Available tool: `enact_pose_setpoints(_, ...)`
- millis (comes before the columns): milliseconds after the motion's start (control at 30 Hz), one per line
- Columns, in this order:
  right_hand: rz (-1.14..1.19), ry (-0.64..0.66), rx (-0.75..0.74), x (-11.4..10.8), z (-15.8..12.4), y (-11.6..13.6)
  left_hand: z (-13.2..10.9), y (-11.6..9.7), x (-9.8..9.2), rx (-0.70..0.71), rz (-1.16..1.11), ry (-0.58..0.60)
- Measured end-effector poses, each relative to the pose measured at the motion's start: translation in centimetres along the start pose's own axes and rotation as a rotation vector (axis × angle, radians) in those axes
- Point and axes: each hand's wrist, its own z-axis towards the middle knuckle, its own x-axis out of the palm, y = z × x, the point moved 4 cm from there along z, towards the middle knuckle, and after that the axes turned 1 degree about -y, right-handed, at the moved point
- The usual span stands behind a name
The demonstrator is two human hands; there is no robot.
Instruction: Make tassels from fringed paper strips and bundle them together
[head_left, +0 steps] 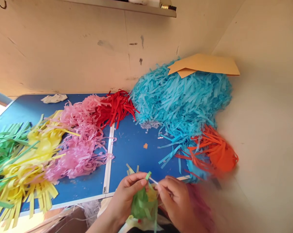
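My left hand [127, 195] pinches the folded top of a light green paper tassel [141, 204] between thumb and fingers. Its fringe hangs below the hand, with some yellow strips beside it. A thin white string [153, 180] runs from the tassel's green loop to my right hand [175, 199]. The right fingertips are closed on that string, close to the left hand. Both hands are in front of the table's near edge, low in the head view. What the curled right fingers cover inside the palm is hidden.
The blue table [134, 149] carries yellow tassels [43, 142], green tassels [7, 142], pink tassels [80, 139] and red tassels [118, 105]. A large light-blue pile [180, 97] rises at right under an orange-yellow paper sheet [207, 64]. Orange-red fringe [220, 152] lies nearer. A shelf [136, 8] juts above.
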Motion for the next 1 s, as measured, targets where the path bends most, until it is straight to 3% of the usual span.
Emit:
enact_pose_setpoints(533,-0.029,0.005,-0.034,0.4,0.7,0.2,0.3,-0.2,0.0,0.05,0.023,0.056)
enact_pose_setpoints(700,-0.019,0.035,-0.086,0.4,0.9,0.9,0.3,0.1,-0.2,0.004,0.014,0.014)
enact_pose_setpoints(1000,-0.105,-0.021,-0.06,0.5,0.4,-0.2,0.3,0.2,-0.4,-0.009,-0.004,0.0)
